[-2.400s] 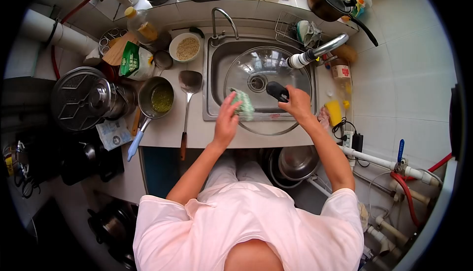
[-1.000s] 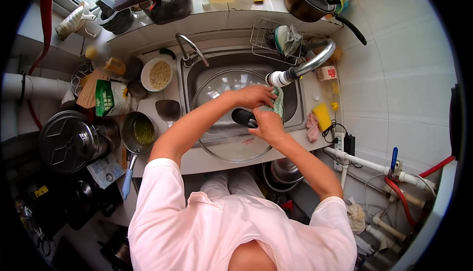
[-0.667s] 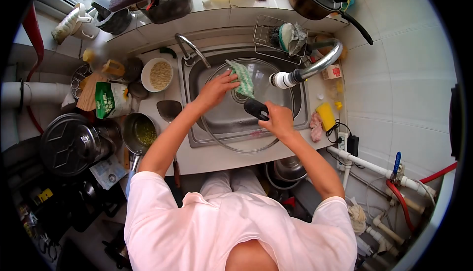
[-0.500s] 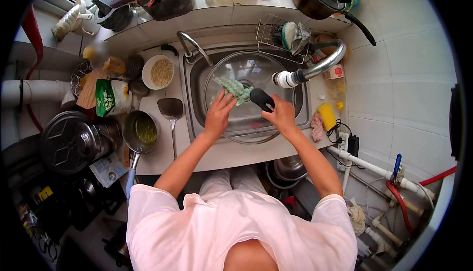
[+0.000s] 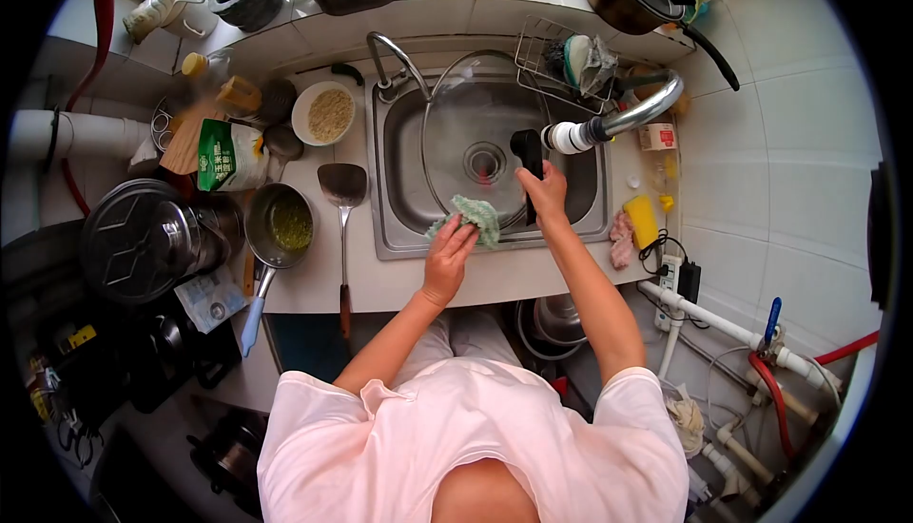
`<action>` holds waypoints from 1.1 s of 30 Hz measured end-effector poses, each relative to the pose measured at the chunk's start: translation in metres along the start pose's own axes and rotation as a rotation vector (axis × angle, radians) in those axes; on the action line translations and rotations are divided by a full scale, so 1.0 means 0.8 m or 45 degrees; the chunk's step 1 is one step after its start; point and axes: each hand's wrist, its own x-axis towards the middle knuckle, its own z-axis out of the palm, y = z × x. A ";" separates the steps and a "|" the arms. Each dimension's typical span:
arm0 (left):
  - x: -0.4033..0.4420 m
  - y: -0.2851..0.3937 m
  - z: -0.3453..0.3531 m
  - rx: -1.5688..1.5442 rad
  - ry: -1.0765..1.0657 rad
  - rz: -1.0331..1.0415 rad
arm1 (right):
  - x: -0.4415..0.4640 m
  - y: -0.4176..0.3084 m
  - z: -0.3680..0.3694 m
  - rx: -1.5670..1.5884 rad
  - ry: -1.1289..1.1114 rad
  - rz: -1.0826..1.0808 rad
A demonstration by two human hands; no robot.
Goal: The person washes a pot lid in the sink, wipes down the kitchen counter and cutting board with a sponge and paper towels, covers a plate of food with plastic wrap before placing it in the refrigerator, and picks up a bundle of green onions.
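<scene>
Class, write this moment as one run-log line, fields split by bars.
left hand: holds green cloth | right hand: grips black handle of clear lid | lid: tilted over sink | spatula: on counter

1. The right hand grips the black handle of a round, clear glass lid, tilted over the rectangular stainless-steel sink.
2. The left hand holds a crumpled, pale green patterned cloth at the sink's near edge (its thumb is hard to make out).
3. Left of the sink lie a metal spatula with a brown handle and a blue-handled steel saucepan containing something yellow-green.
</scene>
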 end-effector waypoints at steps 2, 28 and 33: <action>0.004 0.005 -0.019 -0.063 0.119 -0.066 | -0.003 0.001 0.006 0.234 -0.020 0.074; -0.167 0.002 -0.057 0.351 -0.213 -0.495 | -0.007 0.015 0.011 0.480 -0.179 0.482; -0.154 0.037 0.036 0.379 -0.462 -0.399 | 0.003 0.009 -0.022 0.275 -0.276 0.307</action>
